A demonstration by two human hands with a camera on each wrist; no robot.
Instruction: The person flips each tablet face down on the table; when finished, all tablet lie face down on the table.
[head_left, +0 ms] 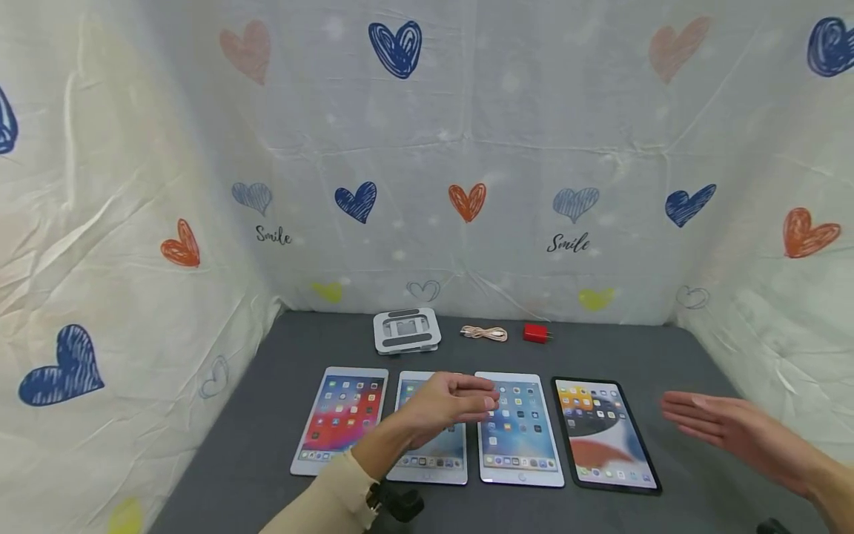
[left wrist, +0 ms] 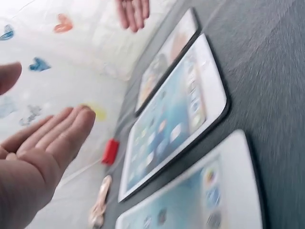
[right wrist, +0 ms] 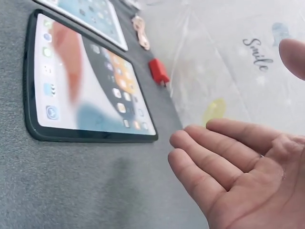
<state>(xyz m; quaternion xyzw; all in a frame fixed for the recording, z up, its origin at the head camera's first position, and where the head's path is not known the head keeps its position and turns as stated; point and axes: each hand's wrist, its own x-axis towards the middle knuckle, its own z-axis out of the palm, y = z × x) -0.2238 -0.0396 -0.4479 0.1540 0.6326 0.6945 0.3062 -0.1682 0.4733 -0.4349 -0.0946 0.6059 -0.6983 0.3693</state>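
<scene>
Several tablets with lit home screens lie in a row on the dark table. My left hand [head_left: 443, 408], fingers straight and holding nothing, hovers over the middle of the row. It partly covers a white tablet with a blue screen [head_left: 437, 452] and overlaps the edge of another white tablet [head_left: 520, 430] to its right. At the left end is a white tablet with a red and blue screen [head_left: 343, 415]. A black-framed tablet [head_left: 603, 434] lies at the right end. Beyond it my right hand [head_left: 747, 434] is held out with straight fingers and a bare palm [right wrist: 257, 186].
Behind the tablets sit a folded grey-and-white stand [head_left: 407, 331], a coiled pale cable [head_left: 483, 333] and a red charger plug [head_left: 536, 333]. A white curtain printed with hearts [head_left: 467, 148] surrounds the grey table [head_left: 253, 445] at the back and sides.
</scene>
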